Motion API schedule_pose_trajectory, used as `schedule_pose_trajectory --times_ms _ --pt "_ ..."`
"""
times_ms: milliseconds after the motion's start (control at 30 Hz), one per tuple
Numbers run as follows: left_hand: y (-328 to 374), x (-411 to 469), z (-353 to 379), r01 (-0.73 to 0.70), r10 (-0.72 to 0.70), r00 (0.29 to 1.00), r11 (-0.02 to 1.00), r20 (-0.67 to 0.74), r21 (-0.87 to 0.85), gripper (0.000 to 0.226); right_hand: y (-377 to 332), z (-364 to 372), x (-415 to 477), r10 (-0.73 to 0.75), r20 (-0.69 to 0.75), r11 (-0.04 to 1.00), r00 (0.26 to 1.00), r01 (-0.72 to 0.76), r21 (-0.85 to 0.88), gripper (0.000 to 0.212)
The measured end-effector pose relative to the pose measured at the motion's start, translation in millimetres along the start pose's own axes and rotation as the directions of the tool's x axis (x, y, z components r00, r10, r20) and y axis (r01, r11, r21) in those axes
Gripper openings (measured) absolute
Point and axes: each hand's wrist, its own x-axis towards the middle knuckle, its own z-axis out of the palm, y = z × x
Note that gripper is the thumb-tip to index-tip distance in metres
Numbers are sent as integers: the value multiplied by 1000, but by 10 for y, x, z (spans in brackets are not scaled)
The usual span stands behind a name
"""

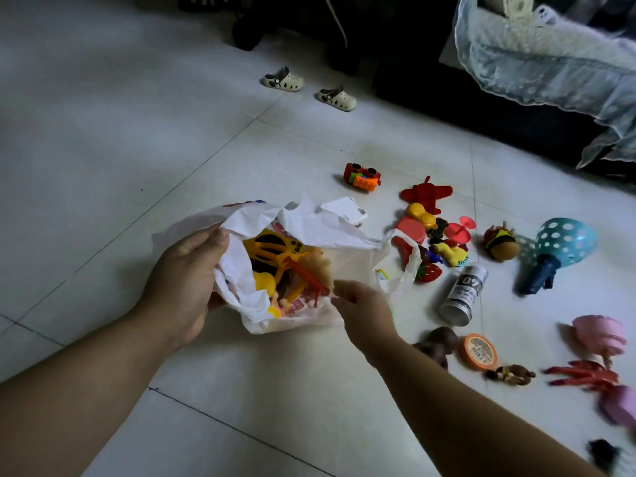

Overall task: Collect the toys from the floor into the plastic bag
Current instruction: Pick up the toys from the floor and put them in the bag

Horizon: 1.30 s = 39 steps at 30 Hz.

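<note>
The left hand (pixel 186 280) grips the near left rim of a white plastic bag (pixel 309 228), thumb laid over the crumpled edge; its fingers are hidden beneath the plastic. The right hand (pixel 361 304) hovers at the right edge of the bag's mouth, fingers loosely bent and relaxed, closed round nothing that can be seen, its fingertips slightly blurred. Both forearms reach in from the bottom edge, cut off by the frame.

The bag lies open on pale floor tiles (pixel 137 149). Inside it, only partly visible, are a yellow slatted toy (pixel 272 249), a thin red piece (pixel 309 280) and a beige figure (pixel 320 266) too blurred to identify. One bag handle (pixel 409 266) loops over red toys to the right. A flat white piece (pixel 344 210) lies just beyond the bag.

Scattered on the floor to the right: a red and orange car (pixel 362 176), a red plane (pixel 426 192), a strawberry (pixel 428 271), a silver can (pixel 463 294) on its side, a burger toy (pixel 500 244), a blue dotted toy (pixel 564 239), an orange lid (pixel 477 351), a pink toy (pixel 600 333) and a red clawed shape (pixel 585 373). At the right edge a purple object (pixel 619 407) is blurred and a dark one (pixel 602 456) is cut off.

Farther back stand two pale sandals (pixel 283 80), apart from each other, and lace fabric (pixel 550 56) hangs at the top right
</note>
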Motion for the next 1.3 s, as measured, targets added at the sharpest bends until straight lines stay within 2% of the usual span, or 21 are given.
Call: schedule_pose_trajectory --times_ms 33,67,133,200,233,300,367,500,600,667,733,833,900,933,1000,1033,1100,1233,1300 --pt "-7 -1 14 -6 6 1000 1000 3 3 18 188 -115 -82 -19 -109 985 994 0 -172 30" --pt "-16 5 15 -13 13 1000 1000 -2 4 17 392 -233 -148 -19 -211 963 977 -38 -266 34" --pt "-27 18 13 -17 17 1000 1000 4 -1 21 756 -466 -204 33 -375 937 927 -159 -310 51" --pt "-37 33 -6 -16 15 999 1000 36 17 28 1019 -655 -153 161 -445 868 881 -341 -360 76" --pt "-39 42 -24 -18 16 999 999 50 33 31 1121 -723 -108 246 -445 838 861 -420 -349 90" --pt "-55 50 -39 -19 18 999 999 35 38 29 1284 -802 12 440 -413 821 798 -543 -176 103" --pt "-84 41 -38 -19 19 1000 999 12 42 25 1420 -810 97 532 -372 808 761 -587 -45 95" --pt "-110 -2 -44 -29 30 999 998 -16 51 31 1476 -866 72 480 -342 846 808 -529 -65 63" --pt "-90 -31 -29 -15 15 1000 999 -3 36 29 1448 -967 -45 505 -339 847 794 -531 19 58" --pt "-65 -50 -9 -10 10 1000 1000 21 29 27 1357 -1032 -184 566 -237 822 789 -520 231 43" --pt "-37 -63 9 -10 9 999 1000 31 18 27 1168 -1083 -402 555 -84 780 828 -482 399 15" --pt "-7 -55 2 2 -2 1000 1000 7 0 30 727 -1047 -709 440 151 728 885 -450 518 29" --pt "3 -47 -7 5 -5 1000 1000 4 -4 30 408 -927 -794 381 263 670 887 -460 582 15" --pt "0 -46 -11 3 -3 1000 1000 5 -1 29 248 -828 -776 357 305 672 883 -469 572 10" --pt "-8 -52 -29 -3 3 1000 1000 4 9 27 -2 -560 -624 301 354 747 885 -450 489 20" --pt "-10 -57 -39 -8 8 1000 1000 2 20 25 -103 -390 -507 268 356 774 895 -420 474 16" --pt "-8 -63 -54 -17 16 1000 998 10 56 20 -353 -13 -256 233 317 820 919 -361 445 10" --pt "10 -84 -43 -23 23 1000 997 3 75 19 -639 643 197 206 207 876 956 -274 396 16" --pt "-3 -87 -14 -21 21 1000 997 0 73 21 -691 803 305 206 228 910 951 -272 312 8"
